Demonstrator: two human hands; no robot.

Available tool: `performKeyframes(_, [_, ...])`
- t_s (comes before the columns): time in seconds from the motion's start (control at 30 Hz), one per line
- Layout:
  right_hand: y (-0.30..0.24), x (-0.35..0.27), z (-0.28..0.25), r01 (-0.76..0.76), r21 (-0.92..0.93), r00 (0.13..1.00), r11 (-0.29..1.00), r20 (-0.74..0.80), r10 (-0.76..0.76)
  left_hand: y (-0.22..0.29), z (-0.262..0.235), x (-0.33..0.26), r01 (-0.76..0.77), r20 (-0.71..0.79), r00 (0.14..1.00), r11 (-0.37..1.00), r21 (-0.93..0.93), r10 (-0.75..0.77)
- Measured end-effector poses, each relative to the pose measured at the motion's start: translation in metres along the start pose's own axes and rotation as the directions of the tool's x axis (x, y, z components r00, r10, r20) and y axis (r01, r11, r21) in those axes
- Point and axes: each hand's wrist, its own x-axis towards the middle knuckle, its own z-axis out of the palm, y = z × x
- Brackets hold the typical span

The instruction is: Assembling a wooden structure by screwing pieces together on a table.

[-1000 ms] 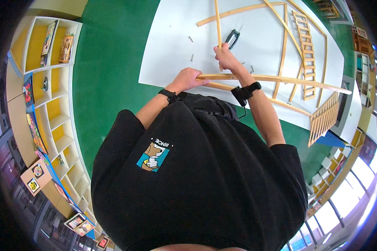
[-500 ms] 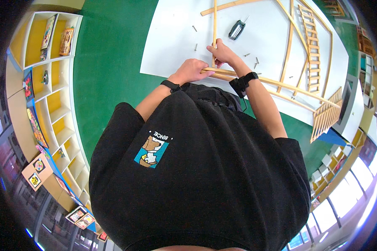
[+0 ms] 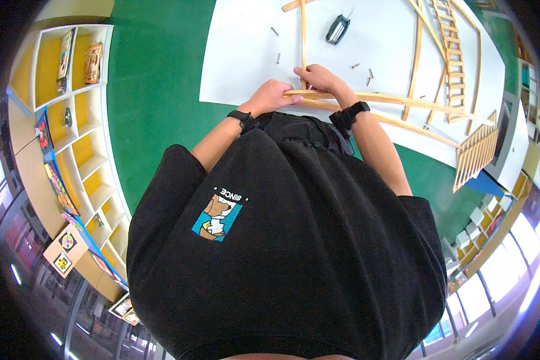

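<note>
On a white tabletop (image 3: 240,69) above a green floor (image 3: 153,72), a long, straight, pale wooden strip (image 3: 396,99) is held along the near edge, its left end pinched in the left hand (image 3: 273,96), while a thin, pale wooden crosspiece (image 3: 303,42) is gripped near its close end by the right hand (image 3: 320,79); contact between them cannot be told. Both are judged light, stiff yet springy lengthwise, possibly split-prone at the tips, and best held near the meeting point.

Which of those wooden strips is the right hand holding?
The slim strip running straight away from the person: the right hand grips its near end. The left hand holds the long crosswise strip instead.
</note>
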Motion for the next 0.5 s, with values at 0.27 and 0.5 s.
performKeyframes(0.27, [0.007, 0.017, -0.003, 0.138, -0.305, 0.989, 0.942, 0.101, -0.112, -0.005, 0.003, 0.008, -0.027, 0.049, 0.998, 0.996, -0.086, 0.032])
performKeyframes(0.5, [0.006, 0.013, 0.017, 0.236, -0.632, 0.971, 0.738, 0.12, -0.208, -0.01, 0.012, 0.012, 0.046, 0.312, 0.95, 0.983, -0.177, 0.012])
